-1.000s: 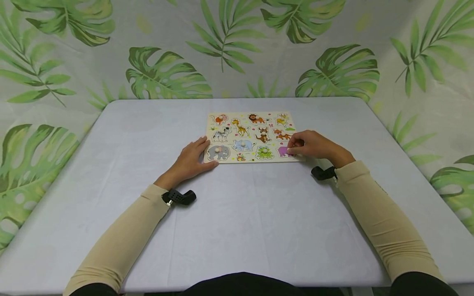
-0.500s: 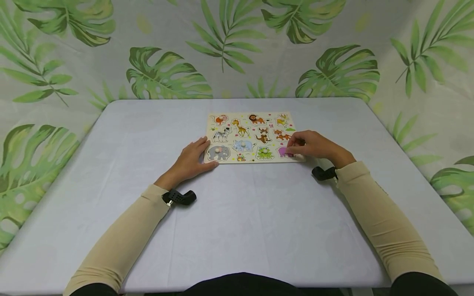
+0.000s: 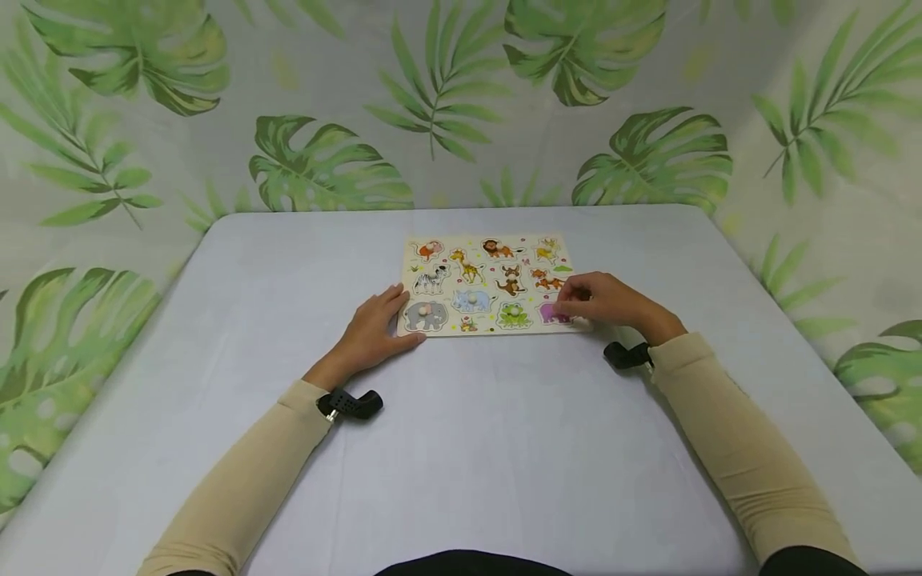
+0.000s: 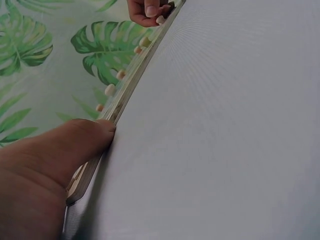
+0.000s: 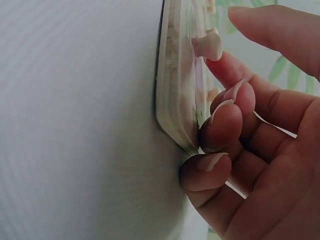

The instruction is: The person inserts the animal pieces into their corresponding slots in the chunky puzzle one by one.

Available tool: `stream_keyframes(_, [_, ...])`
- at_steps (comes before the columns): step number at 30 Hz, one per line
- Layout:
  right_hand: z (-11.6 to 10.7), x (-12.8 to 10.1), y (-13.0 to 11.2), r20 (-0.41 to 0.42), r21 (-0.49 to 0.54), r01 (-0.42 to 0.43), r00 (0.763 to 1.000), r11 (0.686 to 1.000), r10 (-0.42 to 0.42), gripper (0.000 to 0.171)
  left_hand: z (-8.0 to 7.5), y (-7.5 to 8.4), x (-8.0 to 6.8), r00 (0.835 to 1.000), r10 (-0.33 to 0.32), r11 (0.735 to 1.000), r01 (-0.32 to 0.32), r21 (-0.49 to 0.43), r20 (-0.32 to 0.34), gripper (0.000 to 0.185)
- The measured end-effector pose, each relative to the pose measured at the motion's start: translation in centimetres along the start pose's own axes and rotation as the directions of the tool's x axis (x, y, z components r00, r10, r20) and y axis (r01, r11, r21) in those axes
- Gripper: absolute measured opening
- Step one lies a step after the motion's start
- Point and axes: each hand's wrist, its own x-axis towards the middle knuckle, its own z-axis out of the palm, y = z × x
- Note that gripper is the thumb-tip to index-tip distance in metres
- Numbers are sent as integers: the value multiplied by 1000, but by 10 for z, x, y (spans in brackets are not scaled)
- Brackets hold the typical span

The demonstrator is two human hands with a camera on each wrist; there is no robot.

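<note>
Table (image 3: 504, 448): covered in a pale cloth, with a leaf-print backdrop (image 3: 324, 160) behind and to both sides.
Puzzle (image 3: 487, 283): a flat wooden board of animal pieces, each with a small peg; it lies flat on the table, past the middle toward the far edge, its long sides parallel to the near edge.
Left hand (image 3: 374, 324): rests on the table at the puzzle's near left corner, fingers straight and relaxed, holding nothing; in the left wrist view the thumb (image 4: 75, 142) touches the board's near edge (image 4: 122, 100).
Right hand (image 3: 601, 298): at the puzzle's near right corner, fingers curled. In the right wrist view the curled fingertips (image 5: 222, 122) press against the board's corner, the thumb (image 5: 280, 30) stands apart above them, and a peg (image 5: 210, 46) shows in the gap between; whether anything is pinched, I cannot tell.
Purple piece (image 3: 551, 313): seated in the near right corner of the board, partly covered by the right hand's fingers.
Elephant (image 3: 425, 316): grey piece at the near left corner, just beside the left hand's fingers.
Frog (image 3: 513, 314): green piece on the near row, between the elephant and the purple piece.
Sleeves (image 3: 727, 432): beige, on both forearms.
Wrist cameras (image 3: 351, 404): a black mount at each wrist.
</note>
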Motion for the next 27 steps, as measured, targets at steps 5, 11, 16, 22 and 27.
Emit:
stream_keyframes(5, [2, 0, 1, -5, 0, 7, 1000, 1000, -7, 24, 1, -2, -1, 1000, 4, 1000, -4, -7, -7, 84])
stream_keyframes(11, [2, 1, 2, -3, -4, 12, 1000, 1000, -12, 25, 0, -1, 0, 1000, -11, 1000, 11, -11, 2, 84])
stream_keyframes(16, [2, 2, 1, 4, 1, -3, 1000, 1000, 3, 26, 1, -3, 0, 1000, -13, 1000, 13, -9, -2, 84])
stream_keyframes(22, [1, 2, 1, 18, -2, 0, 1000, 1000, 0, 27, 1, -3, -1, 1000, -18, 1000, 18, -5, 6, 85])
stream_keyframes(27, [-3, 0, 1, 9, -9, 42, 999, 999, -42, 24, -1, -1, 0, 1000, -1, 1000, 1, 4, 7, 85])
